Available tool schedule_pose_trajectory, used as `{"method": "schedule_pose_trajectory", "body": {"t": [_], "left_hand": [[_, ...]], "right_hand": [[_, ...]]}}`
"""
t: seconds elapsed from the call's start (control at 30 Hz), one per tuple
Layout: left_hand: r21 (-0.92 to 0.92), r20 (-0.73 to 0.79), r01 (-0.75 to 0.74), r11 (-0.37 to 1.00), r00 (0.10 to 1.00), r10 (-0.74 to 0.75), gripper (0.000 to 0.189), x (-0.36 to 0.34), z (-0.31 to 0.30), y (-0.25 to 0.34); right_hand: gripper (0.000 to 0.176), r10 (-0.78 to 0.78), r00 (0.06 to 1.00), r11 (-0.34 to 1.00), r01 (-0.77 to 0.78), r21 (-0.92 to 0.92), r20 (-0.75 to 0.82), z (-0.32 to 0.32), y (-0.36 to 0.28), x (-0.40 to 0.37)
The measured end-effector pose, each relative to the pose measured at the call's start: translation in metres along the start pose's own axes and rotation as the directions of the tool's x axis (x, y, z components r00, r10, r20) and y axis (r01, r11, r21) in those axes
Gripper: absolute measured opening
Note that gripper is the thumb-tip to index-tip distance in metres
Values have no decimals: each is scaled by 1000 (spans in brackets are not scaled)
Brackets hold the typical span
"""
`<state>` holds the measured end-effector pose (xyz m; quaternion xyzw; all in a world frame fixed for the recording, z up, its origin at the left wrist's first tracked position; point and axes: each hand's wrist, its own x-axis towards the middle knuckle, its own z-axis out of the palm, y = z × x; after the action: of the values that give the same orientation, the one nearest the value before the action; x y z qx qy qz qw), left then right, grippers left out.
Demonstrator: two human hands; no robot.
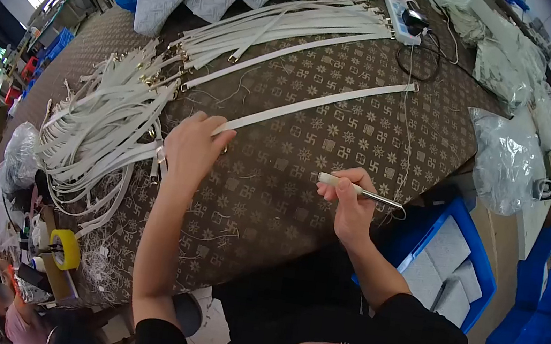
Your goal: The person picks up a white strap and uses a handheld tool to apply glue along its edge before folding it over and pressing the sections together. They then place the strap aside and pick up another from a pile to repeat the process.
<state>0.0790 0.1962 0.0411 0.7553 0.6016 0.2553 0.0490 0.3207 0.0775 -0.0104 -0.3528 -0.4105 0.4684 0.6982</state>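
My left hand [196, 147] is closed on the near end of a white strap [313, 105], which runs away to the upper right across the brown patterned cloth. A small metal fitting [413, 88] shows at its far end. Held in my right hand [354, 204] is a slim tool [381, 199] with a white end and a thin metal rod pointing right; its exact kind I cannot tell. Left of my left hand lies a big heap of white straps [104, 116] with metal buckles. More straps [288, 33] are laid out in a row beyond it.
A white power strip [402, 19] with black plugs stands at the far edge. Clear plastic bags [506, 162] hang at the right, above a blue crate [487, 272] of pale packs. Yellow tape [66, 249] and thread scraps [103, 267] are at lower left, near another person [25, 323].
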Motion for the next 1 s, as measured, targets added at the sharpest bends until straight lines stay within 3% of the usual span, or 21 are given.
{"method": "schedule_pose_trajectory", "body": {"t": [0.07,0.17,0.23,0.3,0.37,0.47,0.5,0.57,0.63,0.7,0.73,0.8,0.87,0.93,1.0], "left_hand": [[247,232,-244,938,955,187,30,32,23,-8],[321,280,-333,887,928,247,39,56,42,30],[69,179,-393,917,909,376,43,67,74,58],[-43,25,-452,891,891,453,44,79,122,82],[-95,-72,-449,888,893,444,33,87,151,106],[-71,-85,-484,872,874,478,18,92,184,107],[-68,-189,-514,855,848,494,8,96,192,103],[-35,-190,-535,844,833,520,5,111,190,94],[-11,-189,-450,893,878,440,9,137,191,85],[-34,-187,-410,911,899,397,28,157,187,82],[-39,-188,-408,912,900,394,28,158,184,78],[148,-81,-445,883,885,459,43,147,172,69],[192,-22,-321,928,944,331,50,110,151,55],[240,77,-142,960,989,127,65,83,137,29],[226,52,-86,970,996,76,68,82,133,15]], "right_hand": [[20,-20,999,1000,19,-9,-50,-6,-3,2],[20,-23,995,1000,23,-7,-99,-19,0,5],[19,-21,993,1000,20,-10,-114,-24,5,7],[20,8,988,1000,-5,23,-154,-27,8,12],[19,0,988,1000,4,22,-157,-29,8,16],[18,-7,979,1000,11,19,-204,-36,9,19],[17,-7,980,999,14,36,-199,-40,14,20],[16,-27,972,998,38,43,-231,-46,16,21],[15,67,974,992,-42,120,-217,-47,16,22],[16,69,971,993,-44,114,-228,-45,15,24],[16,86,968,992,-62,110,-236,-45,14,23],[15,94,968,989,-64,134,-231,-49,13,21],[15,145,979,975,-116,188,-147,-48,15,21],[14,106,962,983,-64,170,-253,-49,13,19],[14,64,972,995,-45,90,-226,-51,14,21]]}}
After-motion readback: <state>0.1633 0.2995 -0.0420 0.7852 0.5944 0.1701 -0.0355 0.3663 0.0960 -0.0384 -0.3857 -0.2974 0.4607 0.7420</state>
